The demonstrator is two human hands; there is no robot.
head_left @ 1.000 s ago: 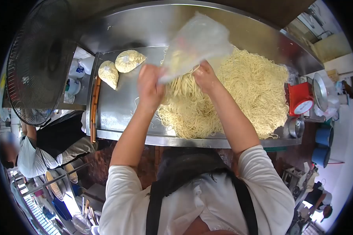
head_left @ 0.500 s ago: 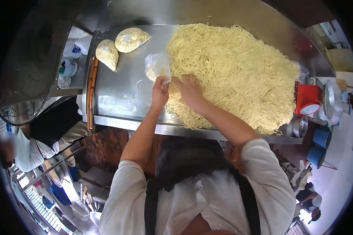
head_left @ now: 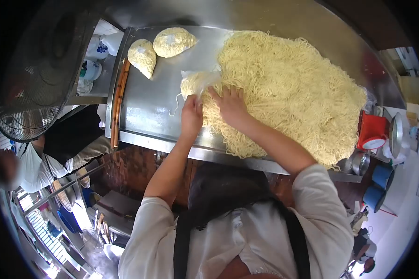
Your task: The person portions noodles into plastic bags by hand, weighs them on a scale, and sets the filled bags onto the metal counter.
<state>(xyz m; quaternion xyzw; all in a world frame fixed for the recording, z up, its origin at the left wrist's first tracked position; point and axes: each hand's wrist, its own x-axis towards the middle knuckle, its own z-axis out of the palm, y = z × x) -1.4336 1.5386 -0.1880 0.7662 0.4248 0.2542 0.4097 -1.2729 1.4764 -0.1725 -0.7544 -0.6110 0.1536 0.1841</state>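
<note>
My left hand [head_left: 191,119] is closed on the edge of a clear plastic bag [head_left: 208,80] that has some pale yellow noodles inside. The bag lies on the steel counter with its mouth turned toward a wide, thick heap of loose noodles [head_left: 288,88]. Fingers spread, my right hand [head_left: 232,109] rests on the left side of the heap, its thumb close to the bag's mouth. Two filled bags of noodles, one upper [head_left: 173,42] and one lower [head_left: 142,57], sit at the counter's far left.
Bamboo poles [head_left: 120,104] lie along the left edge of the steel counter [head_left: 151,111]. A red scale [head_left: 372,131] and a metal bowl [head_left: 360,163] stand at the right end. Blue buckets [head_left: 383,176] are beyond. A fan [head_left: 32,116] and another person [head_left: 70,139] are at left.
The view has shifted, so the counter appears further right. The bag now lies lower and fuller-looking against the heap, and my right fingers have spread over the noodles.
</note>
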